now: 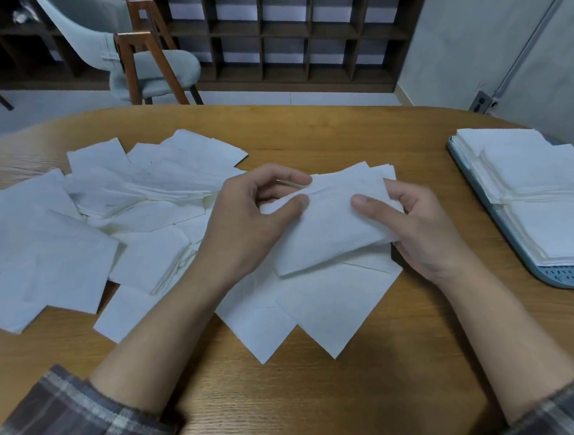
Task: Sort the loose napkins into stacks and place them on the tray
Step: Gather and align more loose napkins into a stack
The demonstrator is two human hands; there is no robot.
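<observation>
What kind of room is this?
Maybe a cafe or dining room: a wooden table, a chair, cubby shelves along the wall, and napkins stacked on a tray.

Dark cubby shelving [286, 28], grey chair [120, 43], wooden table [301, 373].

Napkins spread across a wooden desk [299, 390]

Loose napkins [69, 258] cover its left and middle; a blue tray [548, 277] sits far right.
</observation>
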